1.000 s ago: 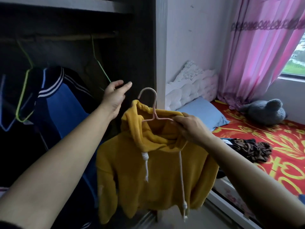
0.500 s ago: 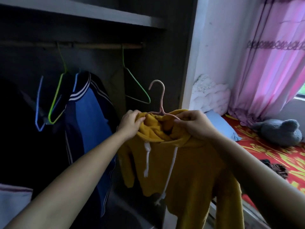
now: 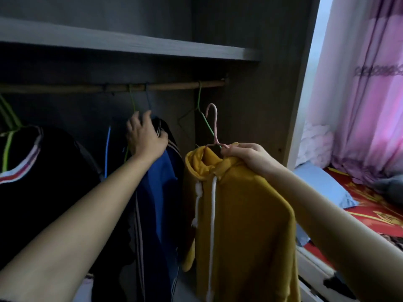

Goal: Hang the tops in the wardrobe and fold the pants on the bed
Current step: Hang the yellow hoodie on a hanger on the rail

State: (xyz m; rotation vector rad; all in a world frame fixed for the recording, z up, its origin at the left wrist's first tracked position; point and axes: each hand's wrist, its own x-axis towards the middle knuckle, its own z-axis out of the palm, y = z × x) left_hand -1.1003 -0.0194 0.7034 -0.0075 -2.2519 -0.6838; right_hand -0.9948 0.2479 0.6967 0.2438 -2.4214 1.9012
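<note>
A yellow hoodie (image 3: 242, 219) with white drawstrings hangs on a pink hanger (image 3: 214, 125). My right hand (image 3: 246, 156) grips the hoodie's collar and the hanger's shoulder, holding them below the wooden rail (image 3: 170, 86). The pink hook is free of the rail. My left hand (image 3: 145, 136) rests on the shoulder of a blue and black striped jacket (image 3: 161, 188) hanging on the rail, fingers curled over its collar. An empty green hanger (image 3: 201, 114) hangs just behind the pink hook.
A grey shelf (image 3: 135, 45) runs above the rail. Dark tops (image 3: 39, 171) on green hangers fill the left of the wardrobe. At right stand the wardrobe side panel (image 3: 301, 105), a pink curtain (image 3: 366, 105), and the bed with its red cover (image 3: 370, 205) and blue pillow (image 3: 322, 184).
My left hand let go of the hoodie and went up-left onto the blue jacket's shoulder. My right hand keeps the hoodie on its hanger. The view tilted up toward the rail.
</note>
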